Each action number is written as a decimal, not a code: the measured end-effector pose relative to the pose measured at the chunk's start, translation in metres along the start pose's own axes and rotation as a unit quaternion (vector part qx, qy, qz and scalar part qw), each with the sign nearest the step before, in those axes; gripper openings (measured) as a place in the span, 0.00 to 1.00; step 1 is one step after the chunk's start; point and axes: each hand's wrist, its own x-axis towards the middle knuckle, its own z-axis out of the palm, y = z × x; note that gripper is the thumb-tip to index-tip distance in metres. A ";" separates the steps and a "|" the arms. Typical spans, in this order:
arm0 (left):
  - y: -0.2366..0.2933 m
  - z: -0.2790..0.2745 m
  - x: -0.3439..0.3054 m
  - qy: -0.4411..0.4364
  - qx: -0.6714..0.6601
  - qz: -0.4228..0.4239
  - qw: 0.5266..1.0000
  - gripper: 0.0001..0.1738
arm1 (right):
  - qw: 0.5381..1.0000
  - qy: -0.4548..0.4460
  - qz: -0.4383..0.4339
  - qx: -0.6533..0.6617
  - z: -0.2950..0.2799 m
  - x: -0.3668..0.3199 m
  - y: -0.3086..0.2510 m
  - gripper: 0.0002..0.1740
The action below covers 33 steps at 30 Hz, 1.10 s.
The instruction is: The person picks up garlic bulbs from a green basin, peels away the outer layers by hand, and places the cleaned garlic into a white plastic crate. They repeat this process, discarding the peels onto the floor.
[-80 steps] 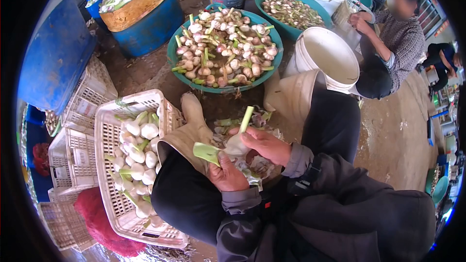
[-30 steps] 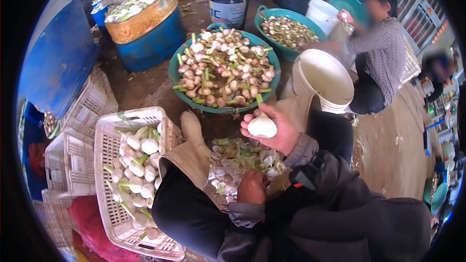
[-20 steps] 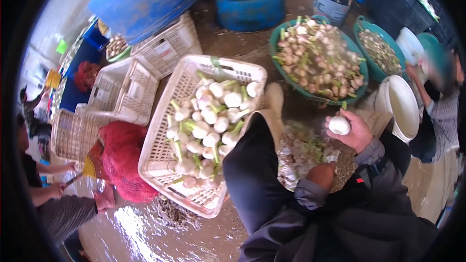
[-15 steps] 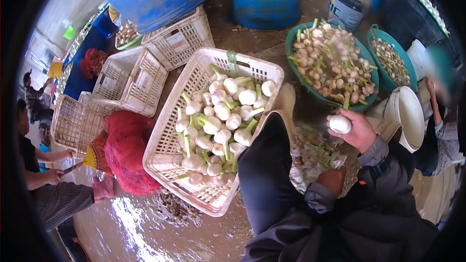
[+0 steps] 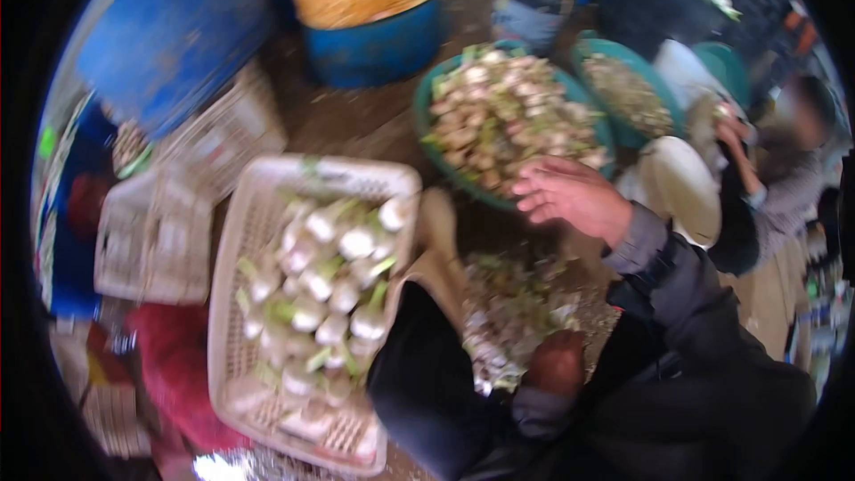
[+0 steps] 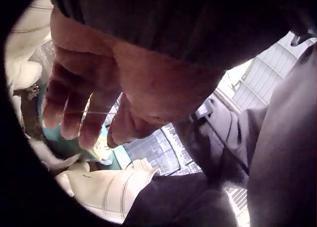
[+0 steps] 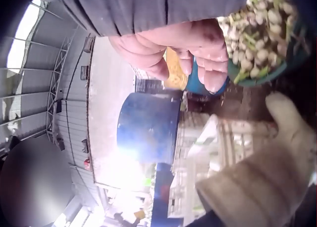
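Left hand (image 5: pixel 554 363): bottom centre of the head view, low by the knee, at the near edge of the peel pile (image 5: pixel 499 303). In the wrist view its fingers (image 6: pixel 69 113) hang loosely bent with nothing in them.
Peel pile: white and green scraps on the floor between the knees.
Crate (image 5: pixel 223 303): lower left, against the knee, packed with peeled bulbs (image 5: pixel 343 294).
Right hand (image 5: pixel 570 198): centre right, stretched forward, palm down, over the near rim of the basin (image 5: pixel 420 120). Its fingers are spread wide and slack, holding nothing.
Unpeeled garlic (image 5: pixel 508 116): heaped in the basin, upper centre, just beyond the right fingertips (the blur hides whether they touch it).
Bucket (image 5: pixel 681 191): white, right of the basin, close behind the right wrist.
Risk, heap: the pile looks loose and domed, so a grab at its near slope could roll bulbs over the rim onto the wet floor.
Risk, bucket: a wide swing of the forearm could knock it.
Risk, mixing: the scraps lie close to the crate, so a careless sweep might flick skins in among the clean bulbs.
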 end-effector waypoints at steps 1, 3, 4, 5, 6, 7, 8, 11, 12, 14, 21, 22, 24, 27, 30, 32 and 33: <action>0.005 -0.006 0.003 -0.011 0.011 0.016 1.000 0.07 | 1.000 0.025 -0.011 -0.007 -0.020 0.002 -0.009 0.12; 0.013 -0.015 0.006 0.028 0.003 0.041 0.999 0.09 | 0.998 0.051 -0.035 -0.020 -0.066 0.008 -0.024 0.12; 0.015 -0.018 0.007 0.042 -0.004 0.049 0.998 0.10 | 0.994 0.090 -0.038 -0.040 -0.082 0.009 -0.035 0.13; 0.018 -0.022 0.010 0.034 -0.008 0.059 0.998 0.10 | 0.991 0.110 -0.045 -0.055 -0.104 0.014 -0.041 0.14; 0.020 -0.025 0.012 0.031 -0.026 0.034 0.999 0.10 | 0.988 0.126 -0.049 -0.069 -0.127 0.020 -0.044 0.15; 0.021 -0.026 0.015 0.030 -0.044 0.007 0.999 0.11 | 0.983 0.161 -0.050 -0.079 -0.142 0.024 -0.047 0.14; 0.021 -0.024 0.017 0.025 -0.046 0.010 0.999 0.11 | 0.982 0.167 -0.050 -0.078 -0.155 0.029 -0.048 0.14; 0.016 -0.017 0.023 0.033 -0.042 -0.019 0.998 0.11 | 0.964 0.210 -0.047 -0.159 -0.186 0.048 -0.039 0.13; 0.016 -0.015 0.024 0.029 -0.042 -0.019 0.998 0.11 | 0.963 0.213 -0.046 -0.157 -0.193 0.058 -0.031 0.13; 0.023 -0.018 0.029 0.017 -0.067 0.014 0.998 0.10 | 0.959 0.192 -0.036 -0.205 -0.207 0.080 -0.016 0.12; -0.007 0.009 0.031 -0.012 -0.097 -0.081 0.992 0.09 | 0.866 0.138 -0.087 -0.472 -0.224 0.156 0.031 0.19; -0.008 0.008 0.037 -0.027 -0.106 -0.106 0.988 0.09 | 0.868 0.134 -0.086 -0.470 -0.223 0.164 0.033 0.19; -0.009 0.007 0.046 -0.009 -0.118 -0.078 0.990 0.08 | 0.828 0.114 -0.090 -0.541 -0.216 0.180 0.040 0.19; -0.016 0.007 0.052 0.008 -0.146 -0.101 0.984 0.08 | 0.834 0.084 -0.094 -0.537 -0.200 0.196 0.041 0.18; -0.019 0.010 0.051 0.014 -0.158 -0.127 0.979 0.08 | 0.828 0.079 -0.092 -0.548 -0.177 0.212 0.040 0.17; -0.018 0.011 0.048 0.013 -0.161 -0.144 0.976 0.08 | 0.853 0.041 -0.174 -0.491 -0.167 0.223 0.045 0.17; -0.020 0.011 0.048 0.023 -0.166 -0.143 0.975 0.09 | 0.842 0.042 -0.187 -0.504 -0.161 0.225 0.047 0.17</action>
